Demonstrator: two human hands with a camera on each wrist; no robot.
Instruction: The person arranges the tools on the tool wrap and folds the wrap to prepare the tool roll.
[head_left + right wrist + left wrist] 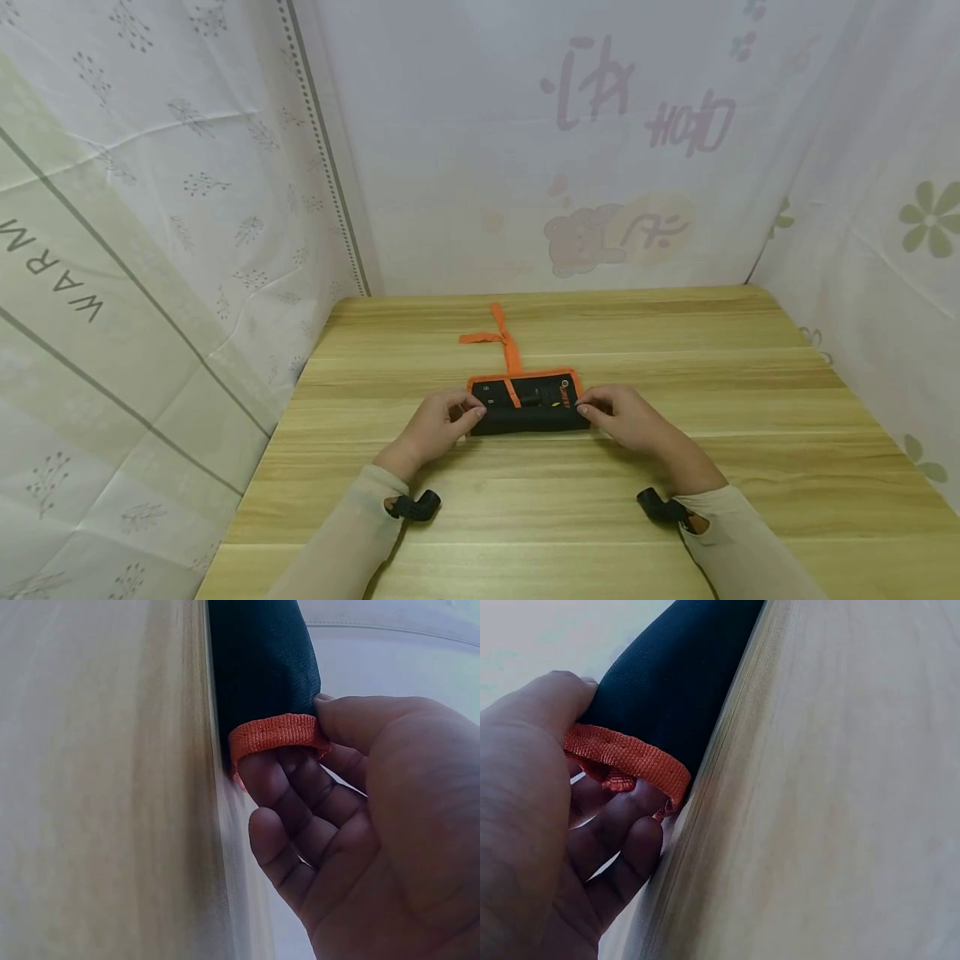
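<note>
A black roll-up tool pouch (528, 419) with orange edging lies on the wooden table, its near side folded into a thick roll. My left hand (441, 425) pinches the left end of that roll, thumb on top. At the right end my right hand (628, 421) pinches in the same way. Both wrist views show orange trim (630, 755) around the open roll ends, with fingers (266, 780) tucked in at the trim. The pouch's far flap, with printed lettering, lies flat. An orange tie strap (512, 354) stretches from it toward the back, splitting into two tails.
The wooden table (540, 517) extends on all sides of the pouch. Patterned white curtains (450, 167) hang behind it and along both sides. Black wrist cameras (417, 506) sit on both sleeves.
</note>
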